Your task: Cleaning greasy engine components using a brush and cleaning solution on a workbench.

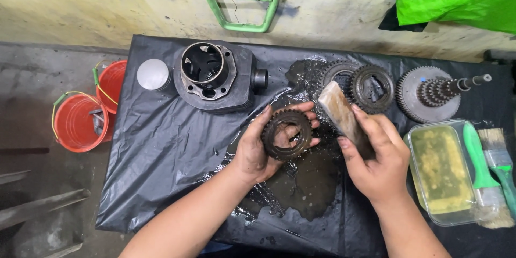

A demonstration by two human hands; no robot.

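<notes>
At frame centre the left hand [258, 148] cups a greasy gear [287, 134] flat over the wet black sheet [161, 150], catching drips, while the right hand [376, 161] grips a brush block [341, 114], angled toward its teeth.

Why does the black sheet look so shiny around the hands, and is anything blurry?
Head view: the wet, oily patch of black plastic sheet throws back white glare near the left hand. Head view: the gear and right hand are sharp; the light is soft, the shadows faint.
</notes>
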